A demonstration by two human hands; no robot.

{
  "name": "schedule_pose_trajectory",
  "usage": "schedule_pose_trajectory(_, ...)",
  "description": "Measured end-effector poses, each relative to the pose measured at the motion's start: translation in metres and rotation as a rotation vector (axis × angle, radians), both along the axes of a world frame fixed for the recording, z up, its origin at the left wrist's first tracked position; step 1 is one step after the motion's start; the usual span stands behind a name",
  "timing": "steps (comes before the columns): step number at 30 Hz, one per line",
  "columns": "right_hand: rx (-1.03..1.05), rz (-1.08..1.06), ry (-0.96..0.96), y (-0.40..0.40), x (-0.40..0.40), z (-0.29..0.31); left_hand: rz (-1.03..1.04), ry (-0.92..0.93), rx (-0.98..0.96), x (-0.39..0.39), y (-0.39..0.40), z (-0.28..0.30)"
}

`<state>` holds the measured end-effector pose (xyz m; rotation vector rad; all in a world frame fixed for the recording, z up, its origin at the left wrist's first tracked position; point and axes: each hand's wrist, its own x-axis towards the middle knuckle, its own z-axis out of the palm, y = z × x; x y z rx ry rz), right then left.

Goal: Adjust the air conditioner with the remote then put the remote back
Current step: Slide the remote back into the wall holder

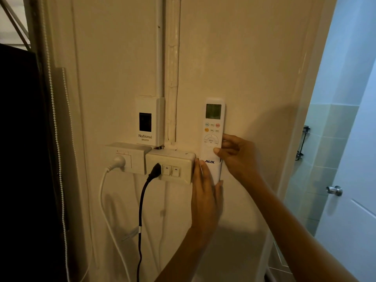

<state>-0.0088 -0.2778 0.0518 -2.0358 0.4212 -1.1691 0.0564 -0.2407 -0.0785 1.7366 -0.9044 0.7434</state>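
standing here by the wall, going left to right: dark panel at the far left with a beaded cord hanging beside it, then a white plug in an outlet box, a breaker box marked national above, and a switch box with a black plug and its cable drooping down.

next comes the left hand, fingers flat and pressed together, cupped around the bottom end of the remote. can't see a holder under it, though there may be one. the remote stands upright against the wall, just right of the switch box, screen up. the right hand pinches its right edge, thumb on the face, fingers curled behind.

can't tell if it's coming off the wall or going back; the air conditioner isn't in view, so whether it's adjusted is anyone's guess.

cream painted wall, dim warm light. far right there's a doorway to a tiled bathroom with a white door and round knob.
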Motion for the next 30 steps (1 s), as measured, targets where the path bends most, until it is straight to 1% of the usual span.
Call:
schedule_pose_trajectory(7,0.017,-0.080,0.035,-0.005,-0.001,-0.005,-0.015,-0.014,-0.003,0.000,0.002,0.001)
schedule_pose_trajectory(18,0.086,-0.055,0.051,-0.005,-0.007,-0.002,-0.030,-0.009,0.017,0.001,0.002,0.000)
schedule_pose_trajectory(21,0.111,-0.029,0.030,-0.004,-0.011,0.001,-0.039,-0.012,0.020,0.002,0.002,0.000)
schedule_pose_trajectory(25,0.178,-0.019,-0.061,-0.004,-0.027,0.010,-0.044,-0.006,0.022,0.002,0.005,0.001)
schedule_pose_trajectory(30,0.222,0.070,-0.364,0.027,-0.076,0.045,-0.054,-0.006,0.053,0.003,0.012,0.003)
